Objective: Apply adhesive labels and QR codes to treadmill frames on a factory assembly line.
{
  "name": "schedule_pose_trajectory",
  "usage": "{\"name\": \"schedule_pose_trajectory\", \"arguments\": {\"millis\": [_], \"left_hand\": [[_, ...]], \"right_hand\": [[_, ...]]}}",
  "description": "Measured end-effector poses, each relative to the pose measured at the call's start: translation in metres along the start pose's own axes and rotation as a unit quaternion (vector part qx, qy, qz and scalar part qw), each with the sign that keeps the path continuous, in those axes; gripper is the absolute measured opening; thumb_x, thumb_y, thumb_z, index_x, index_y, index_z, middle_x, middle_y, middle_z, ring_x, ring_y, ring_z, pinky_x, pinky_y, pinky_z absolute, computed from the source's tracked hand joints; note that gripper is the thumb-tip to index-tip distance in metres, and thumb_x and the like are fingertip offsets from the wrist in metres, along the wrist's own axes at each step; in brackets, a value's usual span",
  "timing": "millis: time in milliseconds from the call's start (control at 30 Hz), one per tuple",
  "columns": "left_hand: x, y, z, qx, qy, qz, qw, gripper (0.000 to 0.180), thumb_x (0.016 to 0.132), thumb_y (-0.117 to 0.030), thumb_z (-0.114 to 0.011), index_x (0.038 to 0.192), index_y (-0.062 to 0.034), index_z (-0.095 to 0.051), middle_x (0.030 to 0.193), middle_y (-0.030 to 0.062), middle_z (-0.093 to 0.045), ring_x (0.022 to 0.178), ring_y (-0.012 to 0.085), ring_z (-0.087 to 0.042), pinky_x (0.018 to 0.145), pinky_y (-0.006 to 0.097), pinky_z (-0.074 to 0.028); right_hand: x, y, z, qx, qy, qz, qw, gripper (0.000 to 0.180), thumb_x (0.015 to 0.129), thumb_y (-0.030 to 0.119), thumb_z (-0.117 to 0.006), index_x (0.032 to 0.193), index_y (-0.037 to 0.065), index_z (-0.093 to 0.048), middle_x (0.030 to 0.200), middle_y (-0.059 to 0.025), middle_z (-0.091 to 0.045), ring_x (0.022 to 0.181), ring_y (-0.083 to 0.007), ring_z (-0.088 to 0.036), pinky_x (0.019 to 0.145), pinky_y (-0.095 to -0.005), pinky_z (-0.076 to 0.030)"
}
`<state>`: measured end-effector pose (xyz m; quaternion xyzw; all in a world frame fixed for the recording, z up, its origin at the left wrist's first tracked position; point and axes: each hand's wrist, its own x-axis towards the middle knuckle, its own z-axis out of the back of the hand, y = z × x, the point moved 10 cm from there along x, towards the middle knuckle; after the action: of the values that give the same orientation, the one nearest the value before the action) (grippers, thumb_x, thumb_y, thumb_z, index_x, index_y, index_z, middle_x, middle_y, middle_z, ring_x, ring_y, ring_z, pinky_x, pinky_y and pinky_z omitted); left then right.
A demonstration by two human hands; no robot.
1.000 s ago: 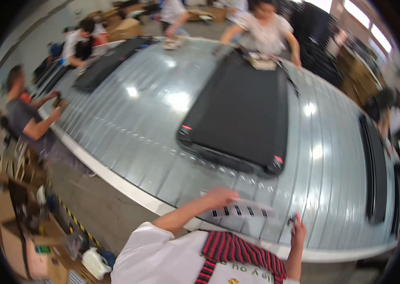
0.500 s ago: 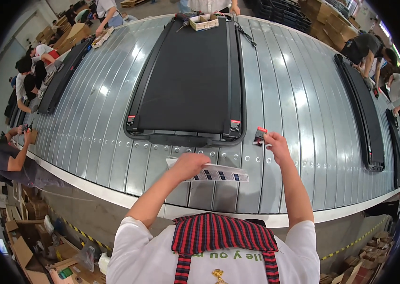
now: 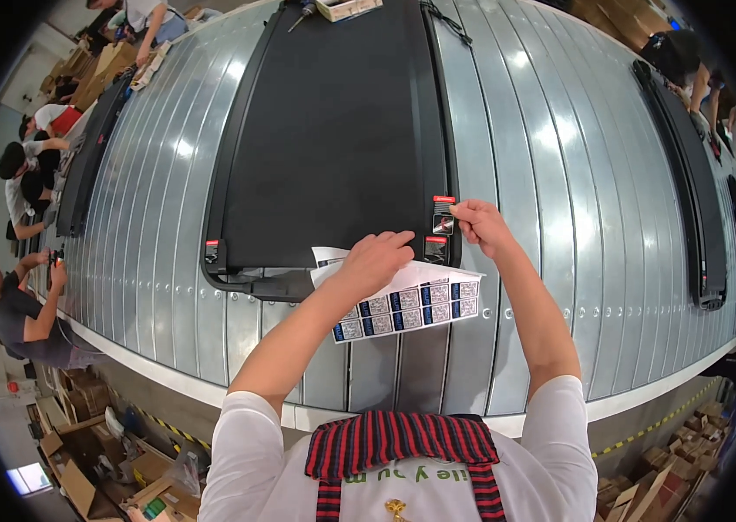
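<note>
A black treadmill deck (image 3: 333,130) lies on the metal conveyor. My right hand (image 3: 483,228) pinches the right edge of a red-and-black warning sticker (image 3: 443,215), over the deck's right side rail; I cannot tell whether it touches the rail. A similar label (image 3: 436,250) is just nearer, at the corner, and another label (image 3: 212,251) marks the near left corner. My left hand (image 3: 376,263) is closed on white label sheets (image 3: 407,306) printed with rows of small blue-and-white labels. The sheets hang over the deck's near edge and hide part of it.
The slatted metal conveyor (image 3: 542,261) spreads around the deck. A small box (image 3: 346,9) and a black cable (image 3: 450,24) are at the far end. Other black decks lie left (image 3: 94,157) and right (image 3: 681,191), with people beside them. Cardboard boxes (image 3: 80,470) stand below left.
My right hand has moved up and left, bringing the sticker over the right rail. My left hand has moved slightly up and right with the sheets, whose printed rows now show more.
</note>
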<state>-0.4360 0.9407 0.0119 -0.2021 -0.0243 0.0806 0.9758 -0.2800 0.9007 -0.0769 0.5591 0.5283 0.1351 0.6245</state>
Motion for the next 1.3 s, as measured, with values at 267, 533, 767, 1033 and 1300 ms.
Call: {"name": "schedule_pose_trajectory", "arguments": {"millis": [267, 533, 767, 1033, 1300], "left_hand": [[0.023, 0.008, -0.018, 0.022, -0.001, -0.029, 0.999, 0.005, 0.071, -0.006, -0.052, 0.076, -0.0063, -0.053, 0.113, 0.0075, -0.051, 0.101, 0.0235, -0.046, 0.078, 0.035, -0.041], [0.022, 0.009, -0.016, 0.017, -0.009, -0.033, 0.999, 0.007, 0.068, -0.006, -0.052, 0.075, -0.0067, -0.054, 0.112, 0.0069, -0.052, 0.1, 0.0229, -0.046, 0.078, 0.035, -0.04], [0.02, 0.011, -0.015, 0.008, -0.023, -0.037, 0.999, 0.008, 0.069, -0.005, -0.052, 0.076, -0.0066, -0.055, 0.111, 0.0072, -0.052, 0.101, 0.0228, -0.046, 0.079, 0.036, -0.04], [0.019, 0.012, -0.015, 0.003, -0.032, -0.049, 0.998, 0.008, 0.068, -0.005, -0.054, 0.076, -0.0068, -0.055, 0.109, 0.006, -0.052, 0.098, 0.0211, -0.046, 0.076, 0.036, -0.04], [0.018, 0.012, -0.011, -0.002, -0.052, -0.063, 0.997, 0.007, 0.068, -0.005, -0.055, 0.075, -0.0066, -0.055, 0.106, 0.0049, -0.052, 0.095, 0.0201, -0.046, 0.073, 0.035, -0.04]], "right_hand": [[0.017, -0.008, -0.006, 0.014, 0.016, -0.045, 0.999, 0.016, 0.076, 0.016, -0.064, 0.075, 0.003, -0.055, 0.05, 0.0029, -0.043, 0.037, -0.0027, -0.034, 0.033, -0.0175, -0.022], [0.024, -0.009, -0.008, -0.012, -0.001, -0.044, 0.999, 0.016, 0.074, 0.013, -0.066, 0.076, 0.001, -0.055, 0.048, 0.0028, -0.043, 0.036, -0.0031, -0.034, 0.032, -0.0184, -0.021], [0.025, -0.01, -0.005, -0.023, -0.024, -0.034, 0.999, 0.014, 0.074, 0.011, -0.065, 0.074, 0.0, -0.057, 0.047, 0.0025, -0.043, 0.035, -0.0033, -0.033, 0.032, -0.0191, -0.022], [0.023, -0.009, -0.003, -0.021, -0.051, -0.033, 0.998, 0.013, 0.074, 0.011, -0.065, 0.073, 0.001, -0.057, 0.048, 0.0025, -0.043, 0.036, -0.0031, -0.034, 0.031, -0.019, -0.022], [0.022, -0.007, -0.004, -0.031, -0.057, -0.023, 0.998, 0.014, 0.074, 0.011, -0.066, 0.072, 0.002, -0.056, 0.048, 0.003, -0.043, 0.036, -0.0029, -0.033, 0.032, -0.0192, -0.021]]}}
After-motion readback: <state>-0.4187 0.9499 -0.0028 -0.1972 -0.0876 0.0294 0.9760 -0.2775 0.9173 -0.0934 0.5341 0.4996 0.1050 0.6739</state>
